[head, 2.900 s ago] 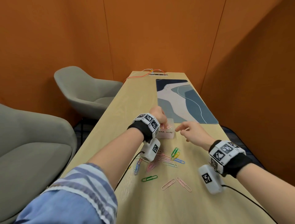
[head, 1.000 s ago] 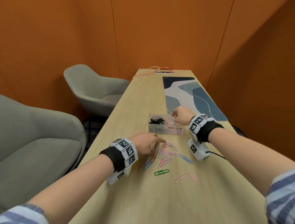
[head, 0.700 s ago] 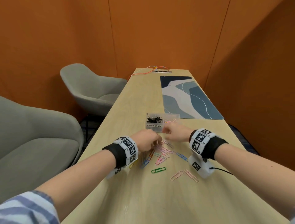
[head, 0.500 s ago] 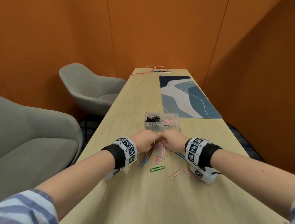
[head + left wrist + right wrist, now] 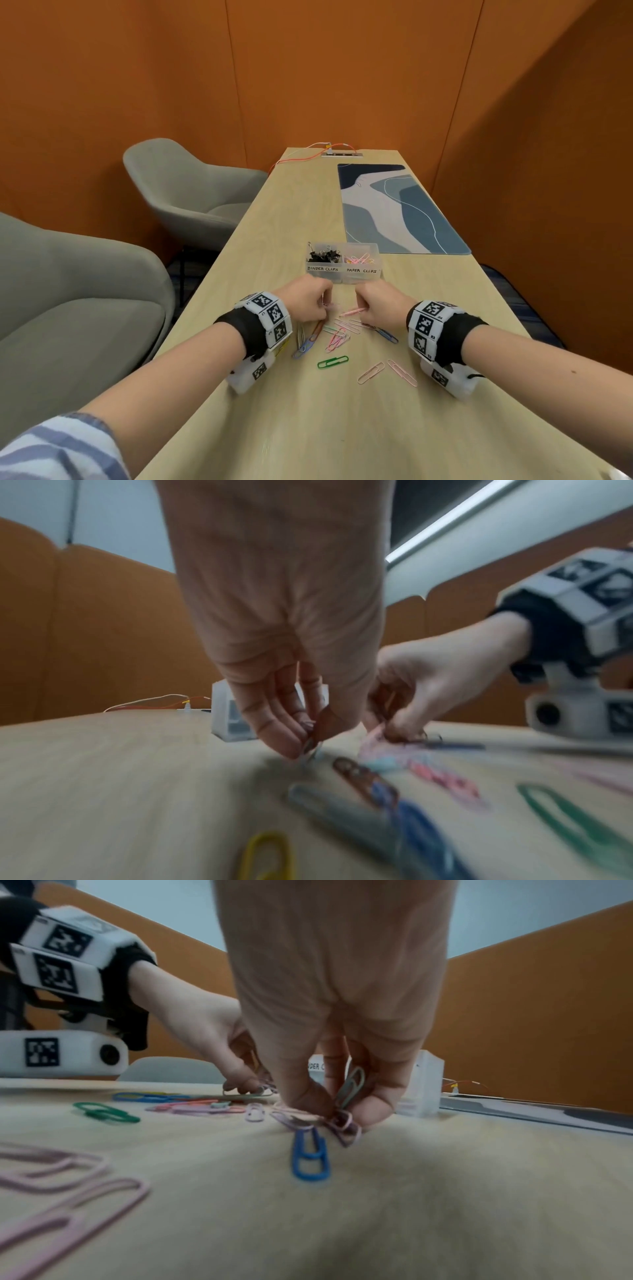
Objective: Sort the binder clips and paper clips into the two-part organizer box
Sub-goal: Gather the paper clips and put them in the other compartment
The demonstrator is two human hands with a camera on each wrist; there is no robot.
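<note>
A clear two-part organizer box (image 5: 342,275) stands mid-table, with black binder clips (image 5: 323,255) in its left part and pink paper clips (image 5: 360,259) in its right. Several coloured paper clips (image 5: 337,339) lie scattered on the table in front of it. My left hand (image 5: 308,303) is down at the pile's far left edge, fingertips pinching a paper clip (image 5: 313,746). My right hand (image 5: 378,303) pinches a pink paper clip (image 5: 352,311) at the pile's far right and holds a grey-green clip (image 5: 352,1088) and pinkish ones (image 5: 344,1123) between its fingers.
A blue patterned desk mat (image 5: 397,212) lies beyond the box on the right. An outlet strip with orange cable (image 5: 340,154) sits at the table's far end. Two grey armchairs (image 5: 191,192) stand left of the table. A green clip (image 5: 332,362) and pink clips (image 5: 387,371) lie nearer me.
My right hand came back from the box's paper-clip part to the pile and took hold of clips. My left hand stayed at the pile, fingers closing on a clip.
</note>
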